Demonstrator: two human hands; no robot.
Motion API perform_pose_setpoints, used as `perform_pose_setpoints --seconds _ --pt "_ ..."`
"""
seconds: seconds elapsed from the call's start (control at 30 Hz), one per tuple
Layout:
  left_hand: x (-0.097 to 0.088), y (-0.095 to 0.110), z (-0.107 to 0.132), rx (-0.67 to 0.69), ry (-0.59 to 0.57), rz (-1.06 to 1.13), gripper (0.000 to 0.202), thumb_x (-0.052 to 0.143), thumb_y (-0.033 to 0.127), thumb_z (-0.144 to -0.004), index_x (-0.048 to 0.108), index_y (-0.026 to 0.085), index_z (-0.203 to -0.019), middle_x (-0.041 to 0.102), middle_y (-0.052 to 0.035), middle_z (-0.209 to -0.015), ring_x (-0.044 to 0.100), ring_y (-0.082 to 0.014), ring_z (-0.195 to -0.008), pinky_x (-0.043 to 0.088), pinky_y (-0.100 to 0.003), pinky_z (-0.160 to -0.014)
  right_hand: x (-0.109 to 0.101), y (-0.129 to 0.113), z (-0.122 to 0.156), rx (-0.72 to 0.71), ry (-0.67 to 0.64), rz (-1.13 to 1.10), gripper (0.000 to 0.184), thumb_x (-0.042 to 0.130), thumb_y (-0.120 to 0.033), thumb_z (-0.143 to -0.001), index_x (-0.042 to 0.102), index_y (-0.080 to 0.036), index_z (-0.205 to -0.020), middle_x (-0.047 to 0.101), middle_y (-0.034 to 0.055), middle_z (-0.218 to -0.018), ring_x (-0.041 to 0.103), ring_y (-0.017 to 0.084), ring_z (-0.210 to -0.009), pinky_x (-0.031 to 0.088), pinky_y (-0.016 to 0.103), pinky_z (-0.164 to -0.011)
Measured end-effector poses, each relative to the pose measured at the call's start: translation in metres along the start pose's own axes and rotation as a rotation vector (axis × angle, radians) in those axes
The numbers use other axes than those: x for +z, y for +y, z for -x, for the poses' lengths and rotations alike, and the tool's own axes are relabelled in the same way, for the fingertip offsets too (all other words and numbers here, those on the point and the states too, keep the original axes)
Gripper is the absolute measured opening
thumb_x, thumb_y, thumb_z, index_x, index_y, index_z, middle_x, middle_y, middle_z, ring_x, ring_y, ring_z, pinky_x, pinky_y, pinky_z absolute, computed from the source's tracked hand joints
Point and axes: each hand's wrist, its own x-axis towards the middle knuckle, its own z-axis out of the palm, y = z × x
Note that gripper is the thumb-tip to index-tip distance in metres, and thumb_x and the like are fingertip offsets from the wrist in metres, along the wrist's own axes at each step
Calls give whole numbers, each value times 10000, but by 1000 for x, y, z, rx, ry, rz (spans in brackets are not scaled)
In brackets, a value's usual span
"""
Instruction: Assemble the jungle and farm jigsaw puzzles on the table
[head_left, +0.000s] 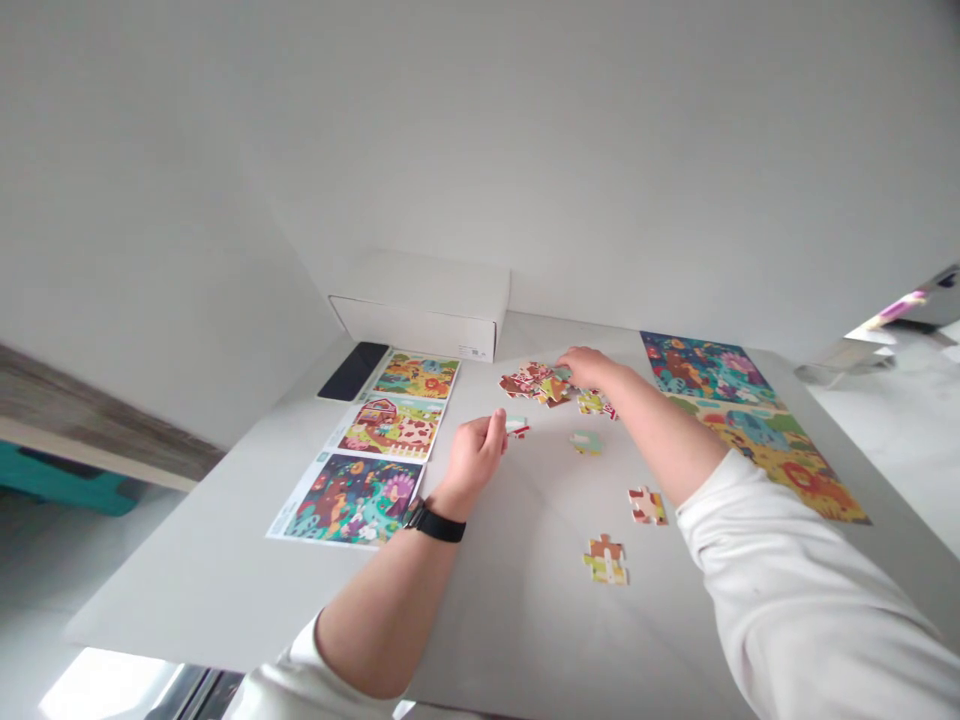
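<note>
we seem to be picking through loose jigsaw pieces on the counter (225,590). our left hand (471,462) is raised, its fingers (495,428) pinching a small jigsaw piece (516,428) with a red mark, and the piece is partly masked by them. our right hand (589,367) lies at the edge of a heaped pile of jigsaw pieces (531,381), its fingers loosely together, with the tips hidden, so we cannot tell whether they pinch anything. more loose pieces (646,505) sit well apart, nearer us. to the left lie three printed picture sheets (390,450), beside a black phone (351,370), with a white box (420,320) behind them. to the right lies a large colourful picture (750,425); we cannot tell whether it is a printed sheet or joined pieces. we judge that the pinched piece calls for a free spot on the counter. the overlapping pile hides most of its pieces' faces, and our white sleeve (787,570) runs off the frame.
</note>
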Motion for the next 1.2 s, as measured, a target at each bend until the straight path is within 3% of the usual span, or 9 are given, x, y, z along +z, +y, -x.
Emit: perform_pose_setpoints --seconds 0.17,0.37,0.5,0.57,0.63,0.77,0.9,1.07,1.2 --pt "0 1 0 8 -20 5 688 366 624 -1080 535 225 -546 560 -10 -533 518 -159 -531 397 -306 -614 -11 3 7 126 21 -23 303 886 -260 -717 861 -252 -1018 826 87 -1122 754 255 -940 537 298 -779" --pt "-1 1 0 30 -28 -13 585 415 585 -1078 583 219 -654 593 -5 -588 548 -157 -572 404 -292 -625 -20 16 27 314 191 -322 155 813 -321 -812 816 -204 -914 831 70 -964 745 230 -884 531 301 -806" --pt "4 -2 -3 102 37 0 233 521 403 -1040 665 221 -1052 664 4 -777 578 -147 -652 429 -267 -658 -17 11 60 344 302 -714 246 789 -405 -833 769 -182 -935 797 60 -891 703 197 -769 547 306 -748" --pt "7 -2 -4 131 60 20 301 571 327 -998 605 231 -1281 706 -15 -950 603 -136 -699 454 -257 -682 -12 2 81 313 296 -917 326 794 -495 -832 748 -188 -929 764 36 -816 666 175 -687 548 296 -690" --pt "11 -2 -5 143 46 32 402 604 295 -969 566 238 -1366 715 -31 -1050 623 -130 -733 472 -250 -695 -6 -11 104 265 283 -1017 401 810 -582 -814 742 -200 -917 736 21 -774 647 166 -650 549 292 -663" --pt "18 0 -7 157 -15 10 348 665 305 -939 646 227 -1278 733 -23 -1003 605 -124 -716 472 -247 -697 2 -42 146 180 287 -1025 424 777 -634 -839 776 -223 -943 766 34 -836 690 183 -691 567 310 -688" --pt "22 8 -4 136 -140 26 301 718 476 -926 743 202 -1047 751 -30 -877 578 -140 -691 459 -268 -686 6 -75 177 78 326 -953 327 726 -547 -901 811 -240 -972 805 41 -897 728 207 -770 577 330 -745" --pt "25 22 4 123 -391 84 495 764 661 -838 763 169 -896 755 -56 -826 575 -148 -689 424 -275 -656 13 -103 193 24 427 -941 273 727 -490 -911 823 -238 -958 828 50 -938 738 210 -795 584 335 -775" --pt "24 24 6 83 -461 38 545 783 697 -795 688 166 -716 660 -17 -651 462 -113 -578 323 -265 -567 20 -109 193 31 480 -912 273 721 -496 -930 828 -244 -941 832 54 -954 742 216 -829 590 339 -801"
